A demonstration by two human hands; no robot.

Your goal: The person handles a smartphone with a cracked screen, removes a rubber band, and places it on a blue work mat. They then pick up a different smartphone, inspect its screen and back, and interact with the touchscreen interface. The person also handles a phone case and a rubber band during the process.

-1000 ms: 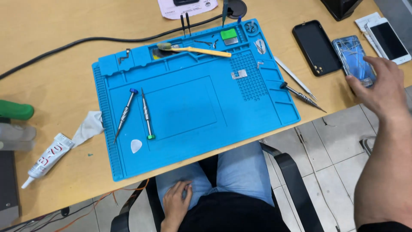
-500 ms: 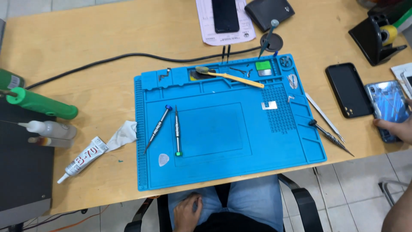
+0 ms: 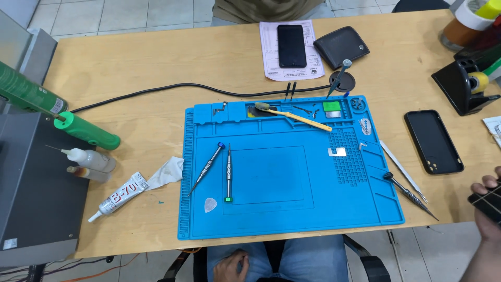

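**Base:** Where are your hands?

**Me:** My right hand (image 3: 486, 209) is at the far right edge of the view, off the counter (image 3: 156, 62), fingers curled around a dark phone (image 3: 484, 202). Only a corner of that phone shows; the rest is cut off by the frame. My left hand (image 3: 232, 265) rests on my lap below the counter edge, loosely curled, holding nothing that I can see.

**Base:** What's in front of you?

**Me:** A blue mat (image 3: 292, 209) lies in the middle of the counter. Two screwdrivers (image 3: 228, 172) lie on its left part, near each other, with a small white pick (image 3: 210, 204) just below them. A toothbrush (image 3: 295, 115) lies across the mat's top trays, beside a green square (image 3: 332, 106). A metal plate (image 3: 336, 152) sits on the gridded area.

**Base:** And to the right?

**Me:** Tweezers (image 3: 402, 169) and a dark pointed tool (image 3: 409, 194) lie off the mat's right edge. Past them a black phone (image 3: 433, 141) lies face up, well apart from my right hand.

**Base:** The left side?

**Me:** A glue tube (image 3: 119, 196) touches a crumpled tissue (image 3: 166, 171). A green-handled tool (image 3: 86, 130) and small bottles (image 3: 88, 159) lie nearby. At the far edge another phone (image 3: 291, 46) rests on a paper (image 3: 269, 52), beside a wallet (image 3: 342, 47).
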